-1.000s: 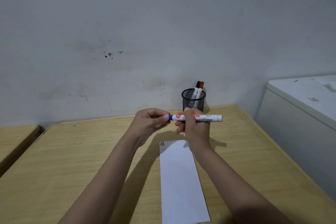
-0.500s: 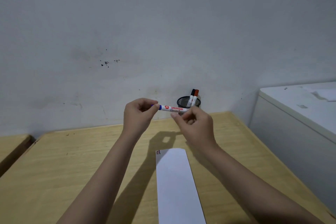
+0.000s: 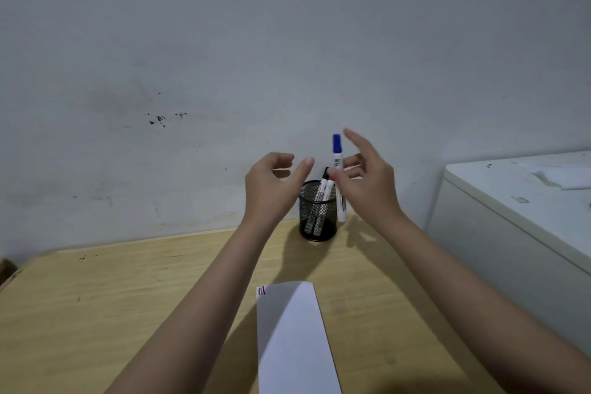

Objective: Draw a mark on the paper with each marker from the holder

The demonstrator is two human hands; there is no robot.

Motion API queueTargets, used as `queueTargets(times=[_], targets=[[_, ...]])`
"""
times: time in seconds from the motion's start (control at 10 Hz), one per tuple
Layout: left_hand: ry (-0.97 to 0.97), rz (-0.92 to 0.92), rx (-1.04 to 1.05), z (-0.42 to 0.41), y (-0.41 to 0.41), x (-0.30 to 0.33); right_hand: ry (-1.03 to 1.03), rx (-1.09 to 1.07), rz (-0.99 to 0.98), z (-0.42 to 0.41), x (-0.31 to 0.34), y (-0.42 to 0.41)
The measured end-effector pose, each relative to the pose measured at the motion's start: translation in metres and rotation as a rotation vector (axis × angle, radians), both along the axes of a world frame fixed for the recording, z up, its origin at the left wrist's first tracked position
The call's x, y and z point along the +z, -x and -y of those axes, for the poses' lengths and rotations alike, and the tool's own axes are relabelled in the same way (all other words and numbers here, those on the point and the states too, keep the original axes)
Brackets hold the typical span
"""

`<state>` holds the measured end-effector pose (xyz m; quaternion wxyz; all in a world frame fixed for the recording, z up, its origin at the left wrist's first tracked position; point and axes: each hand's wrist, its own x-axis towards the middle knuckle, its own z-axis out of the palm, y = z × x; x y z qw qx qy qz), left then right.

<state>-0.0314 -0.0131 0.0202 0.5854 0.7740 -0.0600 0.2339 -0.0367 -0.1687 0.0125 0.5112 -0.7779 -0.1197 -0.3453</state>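
Note:
A black mesh holder [image 3: 317, 217] stands at the table's far edge by the wall, with a black-capped marker [image 3: 322, 189] and a red-capped marker [image 3: 328, 190] in it. My right hand [image 3: 367, 182] pinches a capped blue marker [image 3: 337, 157] upright, cap on top. Its lower end hangs just right of the holder's rim, and my index finger is raised. My left hand [image 3: 275, 185] hovers left of the holder, fingers apart and holding nothing. A white paper strip [image 3: 294, 339] lies near me, with short coloured marks [image 3: 261, 290] at its top left corner.
The wooden table [image 3: 112, 313] meets a grey wall [image 3: 287, 41] behind the holder. A white cabinet-like unit [image 3: 518, 217] stands close along the table's right side. Another wooden surface's corner [image 3: 4, 265] shows at far left.
Both hands held the blue marker level with the left on its cap. Now the left has let go, and the right has turned the marker upright and carried it to the holder.

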Motion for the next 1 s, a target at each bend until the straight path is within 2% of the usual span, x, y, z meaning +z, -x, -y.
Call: queueTargets(times=[0.2,0.3,0.5,0.7,1.0], targets=[[-0.273,-0.1,0.01,0.006,-0.029,-0.053,-0.173,-0.165,0.017,0.012,0.011,-0.038],[-0.366,-0.094,0.018,0.008,-0.039,-0.066,-0.161,-0.222,0.019,0.012,0.006,-0.051],[-0.416,-0.06,0.066,0.014,-0.043,-0.076,0.061,-0.254,-0.11,0.009,-0.022,-0.071],[-0.44,-0.079,0.088,0.014,-0.045,-0.074,0.094,-0.29,-0.174,0.01,-0.04,-0.079],[-0.544,-0.151,0.06,0.016,-0.036,-0.065,0.104,-0.315,-0.38,0.009,-0.034,-0.072]])
